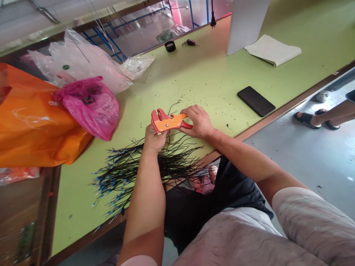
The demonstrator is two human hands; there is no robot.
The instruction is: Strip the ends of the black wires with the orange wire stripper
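Observation:
My right hand (pixel 198 122) is wrapped round the handles of an orange wire stripper (pixel 166 121), held just above the green table (pixel 210 81). My left hand (pixel 154 139) is closed at the tool's jaw end, pinching a thin black wire (pixel 172 108) that curls up past the jaws. Under both hands lies a loose bundle of black wires with blue tips (pixel 130 171), fanned out toward the table's near edge. Tiny black insulation scraps (pixel 202 103) are scattered beyond the hands.
An orange bag (pixel 30 122), a pink bag (pixel 91 105) and clear plastic bags (pixel 83 59) sit at the left. A black phone (pixel 256 101), a folded white cloth (pixel 273 50), a white panel (pixel 245 22) and a black tape roll (pixel 170 45) lie farther off. Another person's sandalled feet (pixel 316 118) stand at right.

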